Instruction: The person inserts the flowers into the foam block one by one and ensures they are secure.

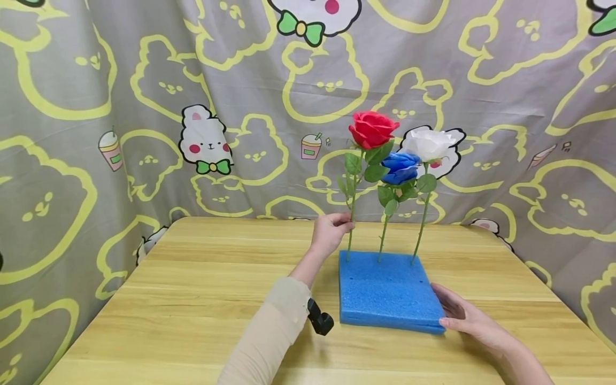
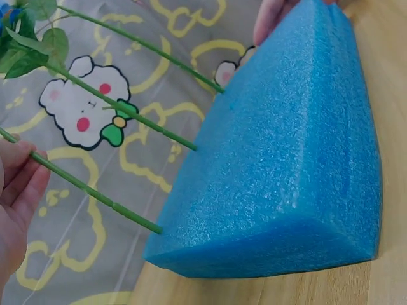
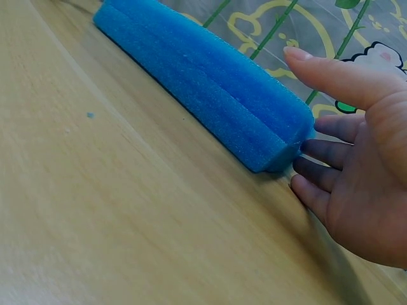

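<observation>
A blue foam block (image 1: 390, 294) lies on the table with three artificial roses upright in a row along its far side. From left to right stand a red rose (image 1: 372, 130), a shorter blue rose (image 1: 400, 168) and a white rose (image 1: 430, 144). My left hand (image 1: 329, 233) pinches the red rose's green stem (image 2: 95, 194) between thumb and fingers, above the foam. At the block's right side is my right hand (image 1: 469, 320); in the right wrist view its fairly straight fingers (image 3: 327, 152) touch the side near the corner, with the thumb raised.
The wooden table (image 1: 202, 289) reaches back to a grey curtain (image 1: 260, 96) with yellow cartoon outlines. A black wrist mount (image 1: 320, 317) sticks out from my left sleeve beside the block. Small holes show in the foam's top.
</observation>
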Tool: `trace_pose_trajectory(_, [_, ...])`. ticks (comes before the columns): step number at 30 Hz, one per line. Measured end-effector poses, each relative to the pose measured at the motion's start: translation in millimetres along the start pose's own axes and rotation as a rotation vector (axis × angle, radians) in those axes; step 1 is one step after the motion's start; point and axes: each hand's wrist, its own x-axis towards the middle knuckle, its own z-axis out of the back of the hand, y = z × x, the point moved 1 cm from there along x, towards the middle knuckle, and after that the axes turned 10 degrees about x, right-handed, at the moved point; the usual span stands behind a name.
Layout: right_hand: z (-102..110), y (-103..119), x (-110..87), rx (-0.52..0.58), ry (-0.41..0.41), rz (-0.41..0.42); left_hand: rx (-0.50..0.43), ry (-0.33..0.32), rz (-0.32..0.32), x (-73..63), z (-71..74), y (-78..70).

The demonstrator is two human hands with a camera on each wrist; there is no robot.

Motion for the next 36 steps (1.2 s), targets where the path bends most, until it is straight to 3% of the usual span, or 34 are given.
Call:
trace_pose_trajectory(16, [-1.5,1.7,-0.5,-0.016,-0.012,-0.013,0.004,0.0,-0.008,-2.1,0.2,2.7])
trace_pose_trajectory(18, [-1.5,1.9,-0.3,-0.018,-0.015,-0.018,0.01,0.005,-0.01,-5.5,1.8,-3.0])
trace_pose_trajectory(28, [-1.6,3.0,-0.9,-0.043,-0.028,-0.037,0.042,0.055,-0.044,-3.4,2.1,5.2])
trace_pose_trajectory(36, [-2.7,5.0,-1.1,-0.055,-0.043,-0.052,0.084,0.088,-0.023,-2.6,3.9,4.0])
